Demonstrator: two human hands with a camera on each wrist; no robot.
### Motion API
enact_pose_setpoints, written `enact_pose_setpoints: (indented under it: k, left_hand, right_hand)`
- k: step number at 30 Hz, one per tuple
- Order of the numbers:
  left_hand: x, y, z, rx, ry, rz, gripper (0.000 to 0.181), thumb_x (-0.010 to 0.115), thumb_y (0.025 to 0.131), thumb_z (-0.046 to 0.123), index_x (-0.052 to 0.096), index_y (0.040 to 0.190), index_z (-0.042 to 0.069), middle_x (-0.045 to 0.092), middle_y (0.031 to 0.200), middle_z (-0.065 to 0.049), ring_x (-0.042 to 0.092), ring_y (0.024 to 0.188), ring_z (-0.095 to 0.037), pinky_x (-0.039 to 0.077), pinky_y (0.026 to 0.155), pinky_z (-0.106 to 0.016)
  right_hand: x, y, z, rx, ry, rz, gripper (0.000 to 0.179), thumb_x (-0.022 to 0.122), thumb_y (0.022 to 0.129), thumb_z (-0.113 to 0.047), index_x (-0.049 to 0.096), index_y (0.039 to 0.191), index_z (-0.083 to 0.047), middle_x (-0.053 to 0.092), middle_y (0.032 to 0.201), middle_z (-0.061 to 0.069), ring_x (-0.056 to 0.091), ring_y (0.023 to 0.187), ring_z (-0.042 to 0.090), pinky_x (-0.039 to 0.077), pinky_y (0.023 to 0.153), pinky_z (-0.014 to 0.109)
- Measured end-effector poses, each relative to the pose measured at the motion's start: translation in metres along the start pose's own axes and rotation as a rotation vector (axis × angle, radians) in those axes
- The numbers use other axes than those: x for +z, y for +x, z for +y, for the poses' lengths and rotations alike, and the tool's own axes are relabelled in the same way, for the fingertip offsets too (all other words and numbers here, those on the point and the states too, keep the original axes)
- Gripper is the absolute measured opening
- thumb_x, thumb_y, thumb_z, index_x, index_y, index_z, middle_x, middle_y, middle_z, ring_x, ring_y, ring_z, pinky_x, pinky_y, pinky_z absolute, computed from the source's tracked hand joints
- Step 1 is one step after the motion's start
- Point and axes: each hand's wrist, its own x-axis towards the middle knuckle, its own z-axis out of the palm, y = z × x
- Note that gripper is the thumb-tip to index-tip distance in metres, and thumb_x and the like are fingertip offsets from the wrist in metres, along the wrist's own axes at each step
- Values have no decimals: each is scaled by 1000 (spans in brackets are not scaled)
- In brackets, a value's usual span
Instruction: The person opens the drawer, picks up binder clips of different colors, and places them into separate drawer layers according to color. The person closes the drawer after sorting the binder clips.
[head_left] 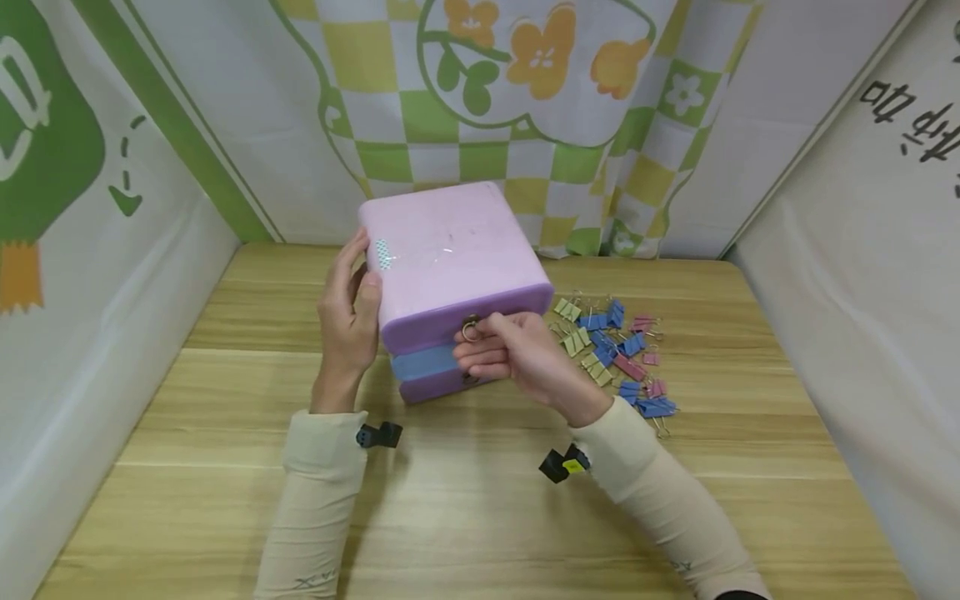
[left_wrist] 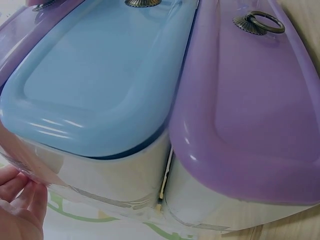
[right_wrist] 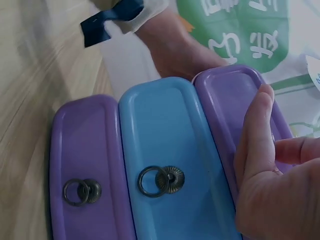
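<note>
A small chest of drawers (head_left: 457, 250) with a pink top stands on the table, with a purple top drawer (head_left: 420, 329), a blue middle drawer (left_wrist: 100, 75) and a purple bottom drawer (right_wrist: 85, 150). All three fronts look closed. My left hand (head_left: 348, 317) rests against the chest's left side, its fingertips also touching that side in the left wrist view. At the top drawer, my right hand (head_left: 525, 354) pinches the metal ring pull (head_left: 470, 332) between thumb and fingers. The right wrist view hides that ring behind the hand, but shows the blue drawer's ring pull (right_wrist: 151, 181).
Many binder clips (head_left: 611, 346) in blue, yellow and pink lie scattered on the wooden table (head_left: 465, 517) to the right of the chest. Behind it hangs a checked curtain (head_left: 480, 125). Printed white walls (head_left: 847, 275) flank the table on both sides.
</note>
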Motion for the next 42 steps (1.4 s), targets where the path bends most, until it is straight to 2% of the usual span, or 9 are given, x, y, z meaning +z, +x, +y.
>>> enact_pose_setpoints:
  k: [9,16,25,37,42]
  left_hand:
    - [0,0,0,0,-1,3,54,51,101,18,54,152,1,50,162,-12,47,151,-27,47,124,-46]
    - [-1,0,-1,-8,4,-5,55,50,102,21,53,153,2,49,164,-9,46,152,-24,46,124,-47]
    - [-1,1,-1,-8,14,-11,56,49,102,26,52,153,2,49,164,-7,46,152,-20,47,123,-50]
    - [0,1,0,-24,3,1,53,51,101,15,53,151,-1,49,163,-13,46,152,-26,48,123,-47]
    - [-1,1,1,-21,1,1,54,50,101,16,53,151,-2,49,163,-13,47,152,-26,48,122,-44]
  right_hand:
    - [3,-6,2,-44,-141,11,32,48,106,-12,66,117,12,79,90,8,78,79,15,68,77,29]
    - [3,-13,2,-59,-175,0,34,49,107,-9,64,119,18,79,90,8,78,79,15,69,80,31]
    - [1,-25,2,-31,-228,-4,37,49,107,-11,64,123,19,79,94,10,79,84,16,68,84,34]
    - [3,-50,6,-13,-308,-12,33,53,106,-15,72,114,11,81,96,16,80,82,21,68,86,43]
    - [1,-58,7,-27,-320,-38,34,53,106,-16,72,113,13,81,95,16,80,82,24,68,86,45]
